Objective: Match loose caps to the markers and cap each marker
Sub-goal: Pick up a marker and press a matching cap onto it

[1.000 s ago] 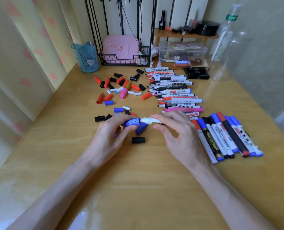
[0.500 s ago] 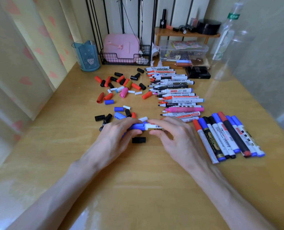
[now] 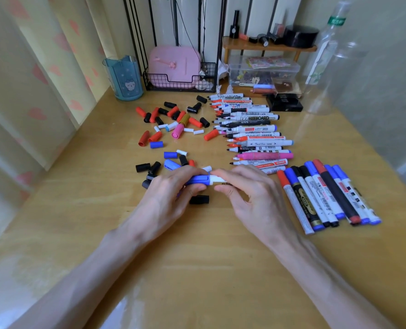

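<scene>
My left hand point(image 3: 171, 198) grips a blue cap point(image 3: 198, 179) that sits on the end of a white marker point(image 3: 217, 179). My right hand point(image 3: 249, 195) holds that marker's barrel, which is mostly hidden under the fingers. Both hands are low over the wooden table point(image 3: 197, 257). Loose caps in red, black, blue, white and pink point(image 3: 178, 130) lie scattered behind my left hand, and one black cap point(image 3: 199, 199) lies just under it. A column of uncapped markers point(image 3: 251, 131) lies behind my right hand. A row of capped markers point(image 3: 328, 193) lies to the right.
At the table's back stand a blue cup point(image 3: 126, 78), a black wire basket point(image 3: 180, 84) holding a pink case, a clear box point(image 3: 263, 72) under a small wooden shelf, a black box point(image 3: 284, 104) and a clear bottle point(image 3: 325, 55). A curtain hangs at the left.
The blue cap was apart from the marker's tip a second ago. My hands have come together and the cap now sits over the tip. The hands have dropped slightly toward the table.
</scene>
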